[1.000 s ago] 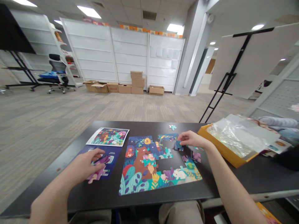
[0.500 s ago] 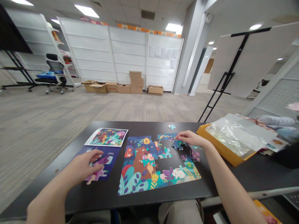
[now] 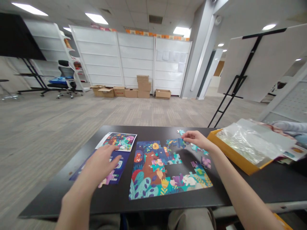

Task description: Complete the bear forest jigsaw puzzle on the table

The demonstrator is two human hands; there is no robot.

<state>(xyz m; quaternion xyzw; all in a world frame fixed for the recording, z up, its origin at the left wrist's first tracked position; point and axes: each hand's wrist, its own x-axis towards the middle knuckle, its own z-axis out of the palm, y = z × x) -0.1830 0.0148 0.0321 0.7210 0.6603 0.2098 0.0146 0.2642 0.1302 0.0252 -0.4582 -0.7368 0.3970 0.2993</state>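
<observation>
One dark-blue, notched cardboard jigsaw piece (image 3: 180, 143): pinching it in the nearly closed grip of the right hand (image 3: 196, 138), beyond the open middle of a multicoloured, partly joined bear puzzle (image 3: 147, 163). Left of the puzzle, spreading the left hand (image 3: 102, 161) loosely, seemingly gripping nothing. Apparently positioning that piece, calling for careful edge-matching.

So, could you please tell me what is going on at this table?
A person at a black table is handling jigsaw pieces. Their right hand pinches a blue piece near the far side of a partly assembled jigsaw, which has a gap in its right part. Their left hand is over a blue sheet, fingers apart. Other loose pieces, including a purple one, lie about the jigsaw.
</observation>
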